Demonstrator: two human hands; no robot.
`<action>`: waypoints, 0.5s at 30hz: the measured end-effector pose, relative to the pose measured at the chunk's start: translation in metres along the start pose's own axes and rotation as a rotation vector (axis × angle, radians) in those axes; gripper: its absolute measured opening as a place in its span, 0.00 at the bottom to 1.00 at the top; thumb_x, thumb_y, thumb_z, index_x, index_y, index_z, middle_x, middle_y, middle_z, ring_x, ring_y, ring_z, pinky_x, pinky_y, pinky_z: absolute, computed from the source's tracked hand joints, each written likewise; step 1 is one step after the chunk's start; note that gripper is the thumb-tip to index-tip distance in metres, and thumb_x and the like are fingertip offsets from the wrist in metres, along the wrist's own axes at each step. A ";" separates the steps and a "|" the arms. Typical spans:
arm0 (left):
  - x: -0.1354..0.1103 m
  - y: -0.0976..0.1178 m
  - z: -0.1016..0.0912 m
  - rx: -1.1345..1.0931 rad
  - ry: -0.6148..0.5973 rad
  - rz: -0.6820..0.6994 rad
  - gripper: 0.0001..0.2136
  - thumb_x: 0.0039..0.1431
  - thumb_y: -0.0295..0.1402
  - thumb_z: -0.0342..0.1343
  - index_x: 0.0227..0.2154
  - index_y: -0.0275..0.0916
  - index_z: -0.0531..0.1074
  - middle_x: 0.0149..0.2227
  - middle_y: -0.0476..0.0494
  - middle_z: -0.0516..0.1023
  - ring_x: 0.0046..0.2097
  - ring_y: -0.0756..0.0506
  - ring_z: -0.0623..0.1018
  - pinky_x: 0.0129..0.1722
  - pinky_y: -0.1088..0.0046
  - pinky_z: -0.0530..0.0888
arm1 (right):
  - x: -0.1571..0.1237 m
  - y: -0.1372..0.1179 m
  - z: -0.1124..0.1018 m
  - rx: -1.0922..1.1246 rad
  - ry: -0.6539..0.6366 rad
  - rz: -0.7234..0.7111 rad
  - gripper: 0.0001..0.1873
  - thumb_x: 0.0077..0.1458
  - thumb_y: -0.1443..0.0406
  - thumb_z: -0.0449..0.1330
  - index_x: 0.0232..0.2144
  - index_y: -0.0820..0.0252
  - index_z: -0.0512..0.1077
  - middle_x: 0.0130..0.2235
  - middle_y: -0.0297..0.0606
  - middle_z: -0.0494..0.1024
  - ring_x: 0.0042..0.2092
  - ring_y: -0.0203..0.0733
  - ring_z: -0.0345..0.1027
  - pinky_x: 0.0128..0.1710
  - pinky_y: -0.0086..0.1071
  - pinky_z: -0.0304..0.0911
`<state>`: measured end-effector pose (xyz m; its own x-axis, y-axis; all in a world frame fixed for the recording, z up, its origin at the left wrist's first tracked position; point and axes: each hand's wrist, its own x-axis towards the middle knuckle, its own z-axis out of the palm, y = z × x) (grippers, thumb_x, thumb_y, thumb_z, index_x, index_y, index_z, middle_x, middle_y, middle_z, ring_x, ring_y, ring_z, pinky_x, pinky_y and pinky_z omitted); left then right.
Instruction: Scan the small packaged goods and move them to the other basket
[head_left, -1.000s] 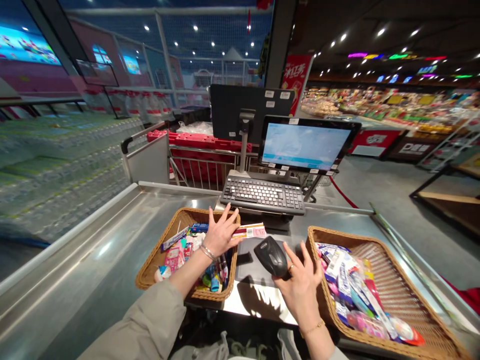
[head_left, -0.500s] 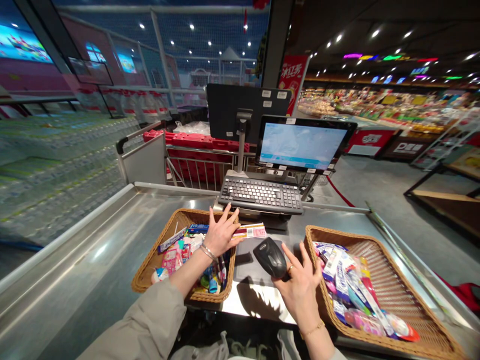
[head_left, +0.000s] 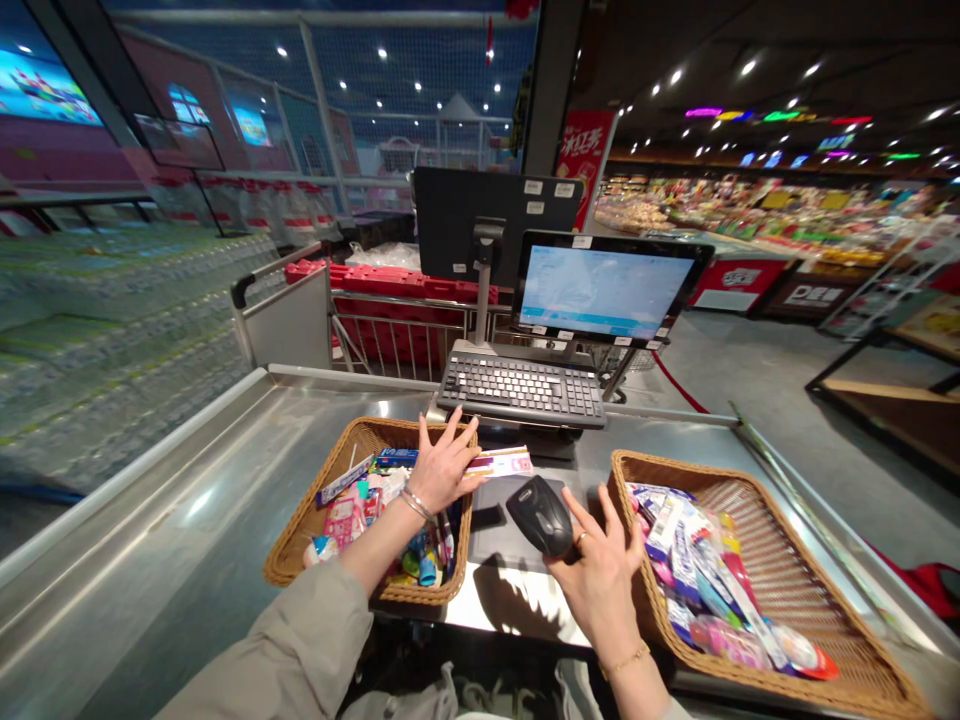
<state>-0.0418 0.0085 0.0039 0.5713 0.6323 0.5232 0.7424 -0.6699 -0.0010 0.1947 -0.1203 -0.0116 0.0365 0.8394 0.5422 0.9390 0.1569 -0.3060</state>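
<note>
My left hand (head_left: 444, 465) reaches over the right rim of the left wicker basket (head_left: 289, 560). Its fingers are spread at the far side, and between them and the thumb it holds a flat white, pink and yellow carton (head_left: 510, 461), partly hidden by the hand. My right hand (head_left: 600, 570) grips a black handheld barcode scanner (head_left: 538, 515) between thumb and fingers, its head turned toward the carton. The scanner hangs above the counter and casts a shadow there. In the left basket lie mixed small packets, a blue box (head_left: 395, 457) and a pink pack (head_left: 345, 520).
Right of my right hand, another wicker basket (head_left: 847, 610) holds several packaged items. Beyond my hands are a keyboard (head_left: 525, 388), a lit screen (head_left: 606, 290) and a second monitor's back (head_left: 465, 220). A raised rim edges the metal counter (head_left: 187, 500). A trolley (head_left: 289, 320) stands behind.
Both hands stay almost still. The carton's face looks brighter, and its barcode is less distinct than before.
</note>
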 end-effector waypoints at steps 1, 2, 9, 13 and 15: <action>0.000 0.000 0.000 -0.002 0.001 0.000 0.16 0.58 0.45 0.58 0.44 0.41 0.76 0.62 0.35 0.66 0.68 0.29 0.55 0.58 0.25 0.36 | 0.000 0.000 0.000 0.000 0.000 0.000 0.08 0.46 0.66 0.60 0.31 0.52 0.76 0.54 0.33 0.76 0.65 0.60 0.51 0.61 0.64 0.33; 0.000 0.000 0.000 -0.003 0.000 0.001 0.16 0.58 0.45 0.58 0.44 0.41 0.76 0.62 0.35 0.66 0.68 0.29 0.55 0.58 0.25 0.36 | -0.001 -0.001 0.000 -0.002 -0.002 0.002 0.08 0.46 0.66 0.60 0.31 0.52 0.76 0.54 0.33 0.76 0.65 0.60 0.51 0.61 0.64 0.33; 0.001 0.000 0.000 -0.006 0.001 0.005 0.15 0.58 0.44 0.58 0.43 0.41 0.76 0.62 0.35 0.66 0.68 0.29 0.55 0.58 0.25 0.36 | -0.001 -0.003 -0.002 -0.015 0.004 0.007 0.06 0.46 0.65 0.59 0.29 0.52 0.76 0.53 0.32 0.76 0.64 0.60 0.52 0.61 0.64 0.34; 0.002 0.001 0.001 -0.010 0.000 0.009 0.15 0.58 0.44 0.58 0.43 0.41 0.76 0.62 0.34 0.66 0.68 0.29 0.55 0.59 0.25 0.37 | 0.000 -0.004 -0.003 -0.026 0.025 0.011 0.07 0.46 0.65 0.58 0.29 0.52 0.76 0.52 0.33 0.77 0.64 0.60 0.53 0.61 0.64 0.35; 0.003 0.002 0.001 -0.012 0.003 0.013 0.16 0.58 0.45 0.58 0.43 0.41 0.76 0.62 0.34 0.66 0.68 0.29 0.55 0.59 0.25 0.37 | 0.000 -0.004 -0.003 -0.033 0.028 0.017 0.09 0.46 0.65 0.58 0.31 0.52 0.76 0.52 0.33 0.77 0.64 0.60 0.53 0.61 0.64 0.35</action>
<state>-0.0388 0.0095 0.0044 0.5795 0.6223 0.5262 0.7306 -0.6828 0.0029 0.1925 -0.1227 -0.0078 0.0619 0.8271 0.5587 0.9490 0.1246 -0.2895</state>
